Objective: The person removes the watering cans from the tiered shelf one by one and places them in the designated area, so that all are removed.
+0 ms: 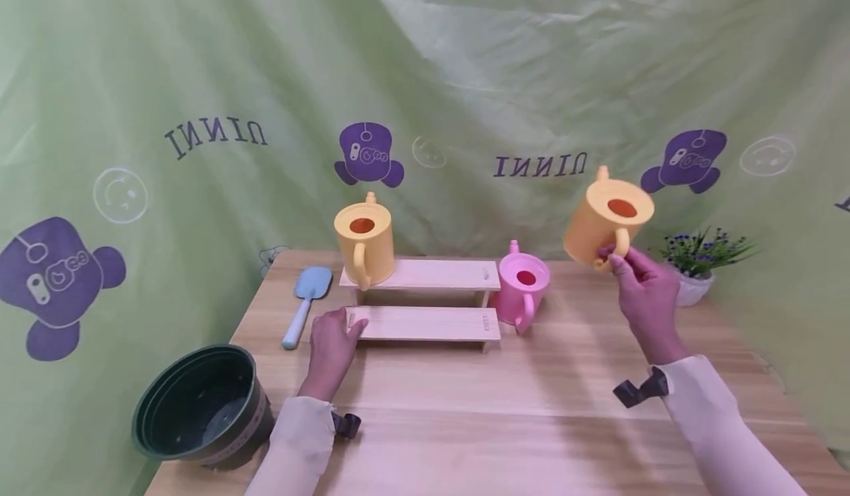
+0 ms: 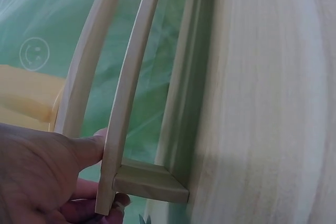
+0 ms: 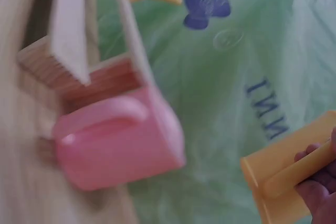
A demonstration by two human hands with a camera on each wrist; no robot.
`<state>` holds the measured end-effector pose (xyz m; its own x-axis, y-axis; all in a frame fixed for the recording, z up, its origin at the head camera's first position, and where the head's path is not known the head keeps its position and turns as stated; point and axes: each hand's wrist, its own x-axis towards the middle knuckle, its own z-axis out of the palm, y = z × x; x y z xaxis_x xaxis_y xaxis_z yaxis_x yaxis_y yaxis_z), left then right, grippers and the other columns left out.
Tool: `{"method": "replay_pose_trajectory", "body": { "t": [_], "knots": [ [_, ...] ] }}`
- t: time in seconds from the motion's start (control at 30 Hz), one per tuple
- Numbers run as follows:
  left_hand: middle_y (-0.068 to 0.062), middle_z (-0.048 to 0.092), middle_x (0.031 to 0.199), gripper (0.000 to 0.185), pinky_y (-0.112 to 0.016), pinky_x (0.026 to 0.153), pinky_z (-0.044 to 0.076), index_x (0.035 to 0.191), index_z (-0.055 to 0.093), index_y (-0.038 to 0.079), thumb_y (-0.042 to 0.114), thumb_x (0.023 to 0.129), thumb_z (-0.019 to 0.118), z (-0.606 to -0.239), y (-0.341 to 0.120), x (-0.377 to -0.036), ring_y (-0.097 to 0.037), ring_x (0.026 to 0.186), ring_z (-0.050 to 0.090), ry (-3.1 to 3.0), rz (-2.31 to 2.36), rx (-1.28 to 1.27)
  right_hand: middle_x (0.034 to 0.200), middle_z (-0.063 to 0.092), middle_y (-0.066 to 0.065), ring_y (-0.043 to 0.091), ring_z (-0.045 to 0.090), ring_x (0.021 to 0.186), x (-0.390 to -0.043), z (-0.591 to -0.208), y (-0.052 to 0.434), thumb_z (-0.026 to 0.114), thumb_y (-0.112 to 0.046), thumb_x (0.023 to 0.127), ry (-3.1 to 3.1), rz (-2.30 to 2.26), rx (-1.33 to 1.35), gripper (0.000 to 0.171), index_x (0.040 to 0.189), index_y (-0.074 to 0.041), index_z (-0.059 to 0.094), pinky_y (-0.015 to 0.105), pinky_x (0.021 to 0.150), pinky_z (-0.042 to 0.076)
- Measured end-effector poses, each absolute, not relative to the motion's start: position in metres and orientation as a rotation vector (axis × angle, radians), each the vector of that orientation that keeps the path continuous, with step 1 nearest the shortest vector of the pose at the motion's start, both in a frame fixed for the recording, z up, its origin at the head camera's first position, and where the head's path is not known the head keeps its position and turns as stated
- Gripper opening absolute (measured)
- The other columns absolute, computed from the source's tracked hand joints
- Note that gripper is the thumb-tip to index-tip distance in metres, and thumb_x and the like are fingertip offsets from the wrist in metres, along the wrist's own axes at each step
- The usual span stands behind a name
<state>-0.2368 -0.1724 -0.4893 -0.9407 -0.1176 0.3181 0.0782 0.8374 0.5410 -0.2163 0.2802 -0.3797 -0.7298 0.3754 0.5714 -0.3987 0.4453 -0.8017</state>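
Note:
My right hand (image 1: 647, 289) grips the handle of a yellow watering can (image 1: 607, 219), held up in the air at the right. At the left end of a two-step wooden shelf (image 1: 425, 322), my left hand (image 1: 334, 345) pinches the lower board, thumb on top and fingers beneath in the left wrist view. A second yellow watering can (image 1: 368, 241) stands on the upper board's left end. Beside the shelf's right end is a pink watering can (image 1: 521, 289) on the table, its handle facing me; the right wrist view shows this pink can (image 3: 118, 145) close to the boards.
A light blue trowel (image 1: 307, 304) lies left of the shelf. At the table's front left corner stands a dark green pot (image 1: 206, 407). A white pot with purple flowers (image 1: 696, 263) sits at the back right. Behind the wooden table (image 1: 465, 437) hangs a green printed curtain (image 1: 451, 75).

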Motion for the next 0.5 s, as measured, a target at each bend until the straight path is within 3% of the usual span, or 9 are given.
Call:
{"method": "replay_pose_trajectory", "body": {
  "t": [0.1, 0.33, 0.5],
  "knots": [
    [-0.017, 0.059, 0.074, 0.037, -0.043, 0.069, 0.040, 0.085, 0.062, -0.005, 0.031, 0.079, 0.071, -0.491, -0.176, -0.232, -0.035, 0.075, 0.052, -2.676, -0.805, 0.036, 0.097, 0.070, 0.004, 0.002, 0.065, 0.081, -0.218, -0.406, 0.285, 0.065, -0.010, 0.084, -2.001, 1.380, -0.048, 0.026, 0.108, 0.000, 0.065, 0.011, 0.069, 0.048],
    [-0.025, 0.064, 0.094, 0.049, -0.045, 0.076, 0.042, 0.106, 0.062, -0.010, 0.030, 0.080, 0.071, -0.495, -0.176, -0.232, -0.038, 0.085, 0.055, -2.661, -0.813, 0.018, 0.099, 0.066, 0.014, -0.009, 0.061, 0.080, -0.221, -0.454, 0.287, 0.064, -0.011, 0.085, -2.081, 1.400, -0.128, 0.027, 0.109, 0.002, 0.064, 0.009, 0.069, 0.047],
    [-0.018, 0.060, 0.074, 0.035, -0.042, 0.068, 0.039, 0.079, 0.060, -0.004, 0.029, 0.079, 0.072, -0.493, -0.174, -0.235, -0.036, 0.074, 0.053, -2.635, -0.768, -0.021, 0.104, 0.064, 0.017, -0.008, 0.059, 0.083, -0.220, -0.481, 0.288, 0.063, -0.016, 0.086, -2.192, 1.411, -0.153, 0.030, 0.111, 0.002, 0.063, 0.008, 0.069, 0.046]
  ]
}}
